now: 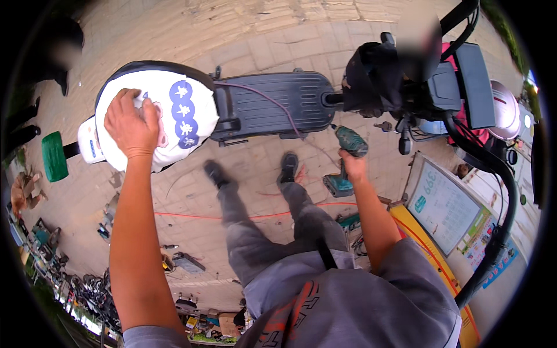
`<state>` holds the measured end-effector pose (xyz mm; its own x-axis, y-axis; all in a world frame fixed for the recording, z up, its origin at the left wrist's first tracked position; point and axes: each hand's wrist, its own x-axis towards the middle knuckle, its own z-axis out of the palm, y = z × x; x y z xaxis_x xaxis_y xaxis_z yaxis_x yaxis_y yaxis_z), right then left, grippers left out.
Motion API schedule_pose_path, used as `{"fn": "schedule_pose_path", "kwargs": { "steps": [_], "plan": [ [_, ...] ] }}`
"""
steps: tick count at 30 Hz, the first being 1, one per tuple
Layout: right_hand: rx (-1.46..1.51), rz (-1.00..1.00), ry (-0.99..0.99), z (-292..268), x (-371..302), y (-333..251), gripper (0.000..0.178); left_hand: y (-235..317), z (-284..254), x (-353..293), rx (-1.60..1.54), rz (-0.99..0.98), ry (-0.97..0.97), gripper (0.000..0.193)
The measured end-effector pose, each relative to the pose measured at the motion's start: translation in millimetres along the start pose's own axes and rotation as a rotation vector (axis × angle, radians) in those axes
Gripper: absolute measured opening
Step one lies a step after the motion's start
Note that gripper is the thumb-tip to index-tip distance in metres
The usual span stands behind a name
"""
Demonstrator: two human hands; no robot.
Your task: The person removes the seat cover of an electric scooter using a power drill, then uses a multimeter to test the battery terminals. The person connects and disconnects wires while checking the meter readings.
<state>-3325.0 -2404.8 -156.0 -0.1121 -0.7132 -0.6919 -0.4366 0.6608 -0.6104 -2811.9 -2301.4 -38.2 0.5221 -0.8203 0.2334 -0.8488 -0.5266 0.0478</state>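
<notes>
An electric scooter stands across in front of me, its white-covered seat (191, 95) at the left and its dark ribbed footboard (272, 104) in the middle. My left hand (132, 122) rests on the seat cover with its fingers bent and spread, holding nothing I can see. In my right hand (354, 167) is a green cordless drill (351, 142), gripped by its handle, with the battery (338, 185) below. The drill's tip points toward the front end of the footboard. A thin purple cable (264, 97) lies over the footboard and hangs down near the drill.
The handlebar (510, 174) curves along the right, with keys (383, 125) hanging near the front column. An orange-red cable (249, 217) crosses the paving behind my feet. Tools and a grey box (188, 262) lie at the lower left. A printed board (444, 203) stands at the right.
</notes>
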Motion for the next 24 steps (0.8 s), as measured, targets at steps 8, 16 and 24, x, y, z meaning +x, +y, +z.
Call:
{"fn": "schedule_pose_path", "kwargs": {
  "steps": [8,16,24],
  "plan": [
    [0.087,-0.080,-0.002,32.6,27.3,-30.9,0.014,5.0,-1.5,2.5,0.029,0.063,0.064,0.030],
    [0.174,-0.184,0.042,86.6,95.0,-41.7,0.024,1.7,2.7,-0.6,0.033,0.056,0.037,0.032],
    [0.070,-0.120,0.205,111.7,144.4,-65.1,0.032,-6.4,8.0,-3.0,-0.017,0.012,0.046,0.030]
  ]
}}
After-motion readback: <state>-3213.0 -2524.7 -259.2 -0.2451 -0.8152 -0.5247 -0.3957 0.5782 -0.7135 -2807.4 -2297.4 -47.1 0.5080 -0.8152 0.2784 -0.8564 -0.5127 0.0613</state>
